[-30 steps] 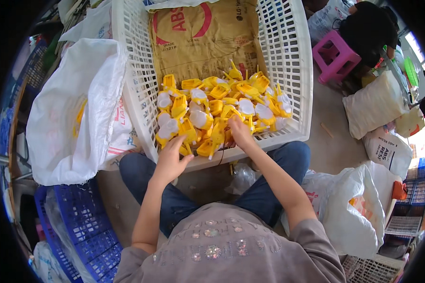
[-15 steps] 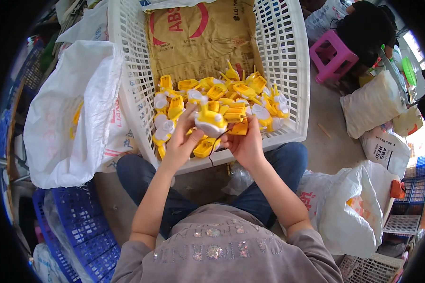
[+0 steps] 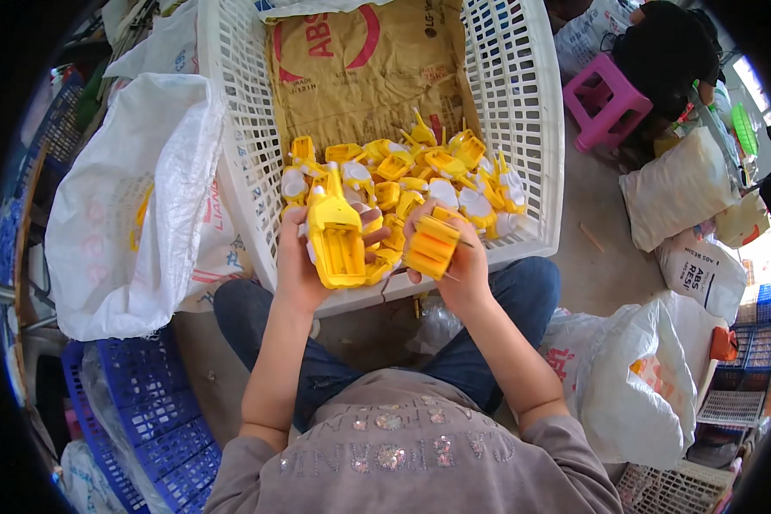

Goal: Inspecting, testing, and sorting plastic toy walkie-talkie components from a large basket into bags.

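Observation:
My left hand (image 3: 295, 276) is closed around a yellow plastic housing (image 3: 324, 216), its hollow, ribbed compartment facing up and a narrow stem pointing away from me. To the right of it, my right hand (image 3: 469, 287) grips a yellow ribbed plastic block (image 3: 433, 243); thin pins or wires stick out on its right side. The two parts are apart. Both hands are over the near end of a white slatted plastic crate (image 3: 546, 184). Just beyond them in the crate lies a heap of similar yellow and white plastic parts (image 3: 392, 166).
Brown printed sack paper (image 3: 360, 94) lines the crate's far part. A white woven sack (image 3: 120, 214) stands at left, above a blue crate (image 3: 150, 420). At right are another open white sack (image 3: 634, 377), a pink stool (image 3: 604, 101) and a person in black (image 3: 668, 51).
The housing has turned over from its rounded white side to its hollow side. It has moved left and nearer me. My right hand has drawn the ribbed block away and tilted it.

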### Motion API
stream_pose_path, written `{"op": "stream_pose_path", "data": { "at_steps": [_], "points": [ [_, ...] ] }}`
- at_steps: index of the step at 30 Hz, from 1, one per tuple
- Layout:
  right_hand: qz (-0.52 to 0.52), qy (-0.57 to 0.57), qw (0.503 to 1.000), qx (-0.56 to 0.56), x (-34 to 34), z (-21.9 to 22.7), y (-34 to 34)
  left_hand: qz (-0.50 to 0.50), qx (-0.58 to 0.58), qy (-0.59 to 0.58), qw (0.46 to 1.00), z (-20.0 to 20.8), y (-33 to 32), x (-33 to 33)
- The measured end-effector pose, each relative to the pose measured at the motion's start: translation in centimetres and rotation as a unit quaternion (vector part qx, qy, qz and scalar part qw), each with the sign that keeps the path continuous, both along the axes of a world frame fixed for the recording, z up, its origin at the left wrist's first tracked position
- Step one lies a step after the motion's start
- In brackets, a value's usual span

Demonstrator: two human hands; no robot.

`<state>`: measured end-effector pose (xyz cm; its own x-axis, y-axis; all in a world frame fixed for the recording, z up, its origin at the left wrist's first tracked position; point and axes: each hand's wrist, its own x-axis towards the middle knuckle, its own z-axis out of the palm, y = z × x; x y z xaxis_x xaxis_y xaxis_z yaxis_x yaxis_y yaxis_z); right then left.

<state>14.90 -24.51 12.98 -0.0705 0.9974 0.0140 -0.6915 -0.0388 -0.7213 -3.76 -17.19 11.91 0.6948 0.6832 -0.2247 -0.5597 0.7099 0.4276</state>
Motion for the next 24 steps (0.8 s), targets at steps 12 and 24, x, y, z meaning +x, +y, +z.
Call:
{"op": "stream_pose_path", "data": {
  "at_steps": [12, 24],
  "points": [
    [-0.148, -0.691, 0.688, 0.167, -3.8, 0.3, 0.9, 0.041, 0.009, 0.118, 0.992, -0.9, -1.0, 1.6],
    [-0.172, -0.736, 0.63, 0.179, -5.0, -2.3, 2.2, 0.07, -0.021, 0.175, 0.982, -2.5, -1.7, 1.6]
  ]
}}
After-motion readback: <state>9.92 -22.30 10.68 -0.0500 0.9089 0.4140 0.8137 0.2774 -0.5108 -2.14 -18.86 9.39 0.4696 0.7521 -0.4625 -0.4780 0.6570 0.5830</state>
